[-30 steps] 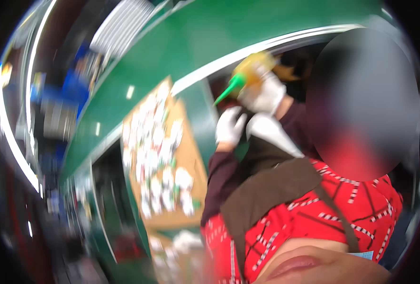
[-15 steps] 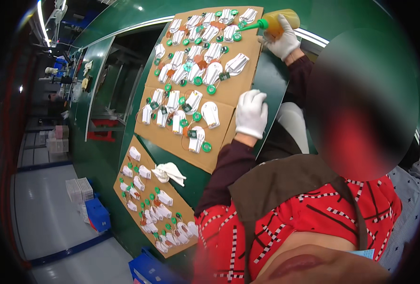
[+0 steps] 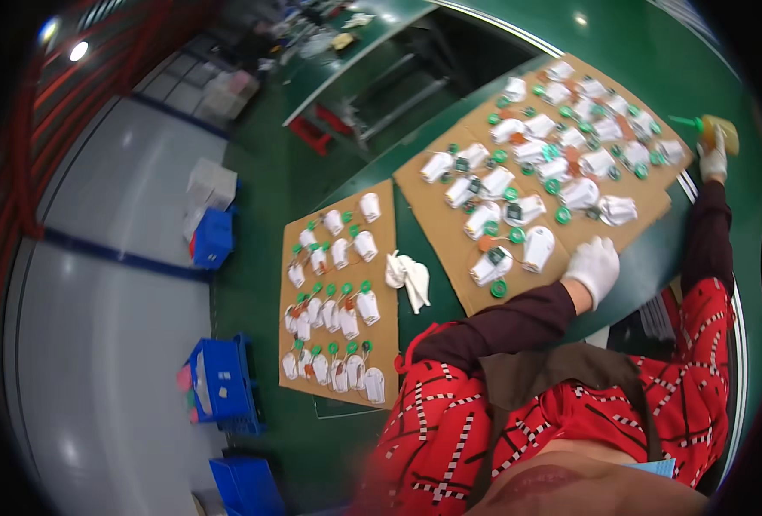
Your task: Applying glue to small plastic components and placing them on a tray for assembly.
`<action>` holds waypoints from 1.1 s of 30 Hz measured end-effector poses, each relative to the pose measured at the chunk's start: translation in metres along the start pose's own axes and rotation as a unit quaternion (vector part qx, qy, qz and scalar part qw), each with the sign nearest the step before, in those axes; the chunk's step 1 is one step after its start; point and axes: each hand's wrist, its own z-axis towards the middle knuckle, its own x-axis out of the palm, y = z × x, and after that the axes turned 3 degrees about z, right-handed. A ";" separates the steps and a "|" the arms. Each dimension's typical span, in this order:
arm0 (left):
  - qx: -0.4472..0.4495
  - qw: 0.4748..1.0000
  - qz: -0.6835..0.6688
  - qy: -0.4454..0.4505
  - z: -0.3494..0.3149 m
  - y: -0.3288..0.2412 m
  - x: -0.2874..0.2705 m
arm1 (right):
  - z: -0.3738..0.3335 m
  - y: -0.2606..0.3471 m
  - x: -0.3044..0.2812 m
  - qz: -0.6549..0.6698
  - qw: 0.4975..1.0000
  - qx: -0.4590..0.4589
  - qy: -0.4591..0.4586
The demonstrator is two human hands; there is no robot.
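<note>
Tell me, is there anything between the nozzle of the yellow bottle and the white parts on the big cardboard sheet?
Nothing visible does. The right hand holds the yellow bottle at the far corner of the cardboard sheet; its green nozzle points over the nearest white parts. The left hand rests at the near edge.

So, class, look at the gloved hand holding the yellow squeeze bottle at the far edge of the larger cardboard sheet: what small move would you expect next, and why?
Probably a short tilt of the yellow squeeze bottle, bringing its green nozzle down to the nearest white part. The right hand grips the bottle with the nozzle pointing over the larger cardboard sheet, not yet touching a part, while the left hand rests on the sheet's near edge.
</note>
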 end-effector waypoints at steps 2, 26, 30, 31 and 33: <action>-0.017 1.000 -0.009 -0.005 -0.004 0.003 -0.001 | 0.014 0.003 0.009 0.050 0.995 0.084 0.007; 0.057 0.991 -0.075 -0.091 -0.079 0.010 -0.037 | -0.093 0.093 -0.066 0.216 0.967 0.127 0.050; 0.035 0.992 -0.076 -0.095 -0.095 0.008 -0.045 | -0.142 0.112 -0.046 0.223 0.972 0.080 -0.010; 0.040 0.986 -0.093 -0.129 -0.095 0.008 -0.045 | -0.156 0.118 -0.041 0.229 0.971 0.064 -0.029; 0.036 0.986 -0.116 -0.111 -0.089 0.013 -0.046 | -0.203 0.135 -0.016 0.251 0.963 0.072 -0.060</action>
